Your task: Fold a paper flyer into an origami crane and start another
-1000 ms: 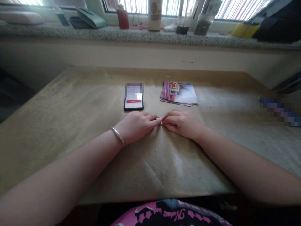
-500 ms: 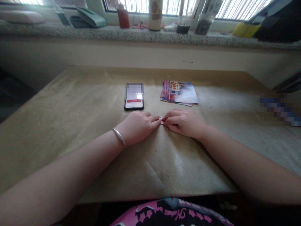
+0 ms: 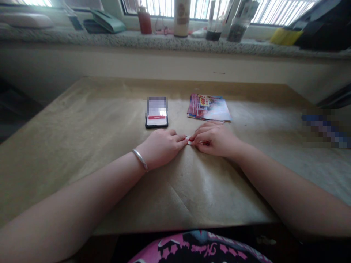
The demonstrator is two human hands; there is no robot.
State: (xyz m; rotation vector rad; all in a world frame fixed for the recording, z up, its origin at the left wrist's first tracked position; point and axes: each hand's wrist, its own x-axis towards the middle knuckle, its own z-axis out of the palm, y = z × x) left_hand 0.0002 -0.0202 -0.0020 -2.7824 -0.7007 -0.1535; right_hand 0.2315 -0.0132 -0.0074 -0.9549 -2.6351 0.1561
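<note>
A small piece of folded paper [image 3: 189,141], whitish with a touch of red, lies on the table between my hands and is mostly covered by fingertips. From the left, my left hand [image 3: 163,148] presses its closed fingers onto one end of it. My right hand [image 3: 216,140] has thumb and fingers curled in a pinch on the other end. A silver bangle [image 3: 139,160] circles my left wrist. Behind the left hand lies a phone [image 3: 156,122] with its screen lit. Just beyond the right hand is a stack of printed leaflets [image 3: 211,107].
A tan covering lies over the table [image 3: 109,106]. Along the stone windowsill [image 3: 161,42] stand a red bottle [image 3: 144,21], a cream bottle [image 3: 181,18], jars and a yellow item [image 3: 286,35]. A blurred blue object [image 3: 326,129] sits at the right.
My right hand has shifted slightly, its knuckles rising toward the leaflets and its fingers bending differently at the paper. The left hand stays nearly in place.
</note>
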